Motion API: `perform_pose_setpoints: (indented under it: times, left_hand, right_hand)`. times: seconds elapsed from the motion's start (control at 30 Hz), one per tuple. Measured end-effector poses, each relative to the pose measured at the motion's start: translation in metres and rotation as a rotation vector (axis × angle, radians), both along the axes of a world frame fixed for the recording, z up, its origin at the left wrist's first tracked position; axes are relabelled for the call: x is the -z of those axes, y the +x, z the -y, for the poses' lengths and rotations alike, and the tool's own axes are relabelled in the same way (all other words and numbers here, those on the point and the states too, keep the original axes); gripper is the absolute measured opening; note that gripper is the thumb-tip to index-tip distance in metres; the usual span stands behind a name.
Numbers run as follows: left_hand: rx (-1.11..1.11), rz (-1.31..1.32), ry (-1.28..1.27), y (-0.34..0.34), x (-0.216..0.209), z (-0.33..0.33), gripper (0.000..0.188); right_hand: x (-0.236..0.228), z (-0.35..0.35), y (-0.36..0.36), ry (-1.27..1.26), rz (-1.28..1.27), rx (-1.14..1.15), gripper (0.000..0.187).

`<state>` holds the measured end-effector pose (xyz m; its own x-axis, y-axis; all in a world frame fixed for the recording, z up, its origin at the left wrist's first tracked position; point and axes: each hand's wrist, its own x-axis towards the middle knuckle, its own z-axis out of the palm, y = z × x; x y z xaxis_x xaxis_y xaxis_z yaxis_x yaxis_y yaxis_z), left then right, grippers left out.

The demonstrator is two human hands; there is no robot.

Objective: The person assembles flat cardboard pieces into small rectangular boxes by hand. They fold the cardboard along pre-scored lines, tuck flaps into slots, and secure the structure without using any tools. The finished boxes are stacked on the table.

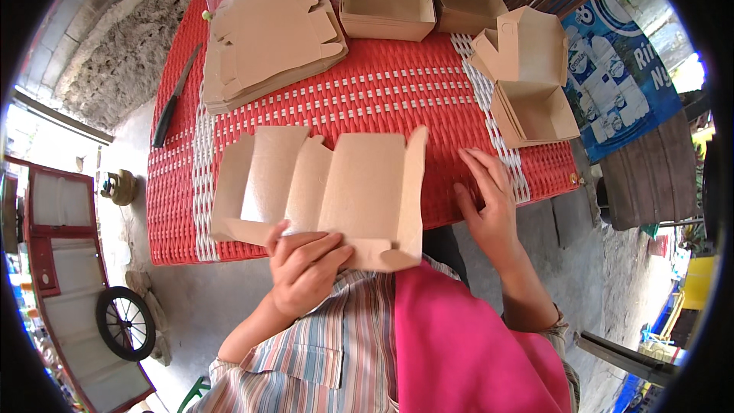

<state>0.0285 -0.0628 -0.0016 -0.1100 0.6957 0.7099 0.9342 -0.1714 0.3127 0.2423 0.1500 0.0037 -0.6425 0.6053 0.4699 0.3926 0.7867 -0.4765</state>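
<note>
Flat brown cardboard box blank (329, 187), at the near edge of the red woven table (382, 95): light, thin, probably crease-prone, best pinched along a panel edge; left hand (304, 268) closed on its near flap, right hand (489, 203) open, flat, empty on the table.

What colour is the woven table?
The woven table is red with white stripes, seen best in the head view.

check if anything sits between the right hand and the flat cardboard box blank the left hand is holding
Nothing visible does. The right hand rests on the red woven table just right of the flat brown cardboard box blank, which the left hand grips at its lower edge; only bare table separates them.
</note>
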Motion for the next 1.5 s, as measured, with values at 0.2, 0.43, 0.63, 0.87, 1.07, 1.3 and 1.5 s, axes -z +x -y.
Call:
perform_pose_setpoints:
  times: [0.2, 0.43, 0.63, 0.87, 1.07, 1.3, 1.5]
  left_hand:
    - [0.222, 0.322, 0.228, -0.006, -0.034, 0.01, 0.014]
    - [-0.027, 0.612, 0.228, -0.027, -0.006, 0.002, 0.033]
    - [-0.257, 0.467, 0.361, -0.031, 0.019, 0.01, 0.058]
    - [-0.105, 0.06, -0.185, -0.009, 0.026, 0.023, 0.041]
    - [-0.125, 0.148, -0.117, -0.019, 0.033, 0.035, 0.047]
    - [-0.068, 0.061, -0.19, -0.028, 0.026, 0.043, 0.046]
    - [-0.119, 0.063, -0.125, -0.023, 0.023, 0.043, 0.029]
  right_hand:
    - [-0.025, 0.005, -0.033, -0.289, -0.226, -0.297, 0.077]
    - [-0.062, 0.018, -0.047, -0.031, -0.296, -0.526, 0.034]
    - [-0.055, 0.044, -0.061, 0.532, 0.025, -0.129, 0.041]
    - [-0.016, 0.064, -0.073, 0.306, 0.289, -0.395, 0.046]
    - [-0.016, 0.06, -0.063, 0.275, 0.282, -0.606, 0.047]
    - [-0.019, 0.065, -0.074, 0.244, 0.264, -0.569, 0.045]
    - [-0.017, 0.061, -0.078, 0.244, 0.285, -0.751, 0.046]
